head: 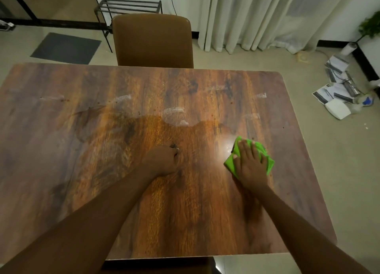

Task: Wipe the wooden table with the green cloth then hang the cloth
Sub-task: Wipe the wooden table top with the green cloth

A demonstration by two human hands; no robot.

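Note:
The wooden table (82, 140) fills most of the view, with whitish smears and a damp patch across its middle. A crumpled green cloth (268, 162) lies on the table's right part. My right hand (249, 163) presses flat on the cloth with its fingers spread. My left hand (164, 159) rests on the table near the middle as a curled fist and holds nothing.
A brown chair (153, 40) stands at the table's far edge. Behind it is a black metal rack (129, 5). White curtains (257, 16) hang at the back. Papers and small items (339, 92) litter the floor at right. A dark mat (65, 47) lies far left.

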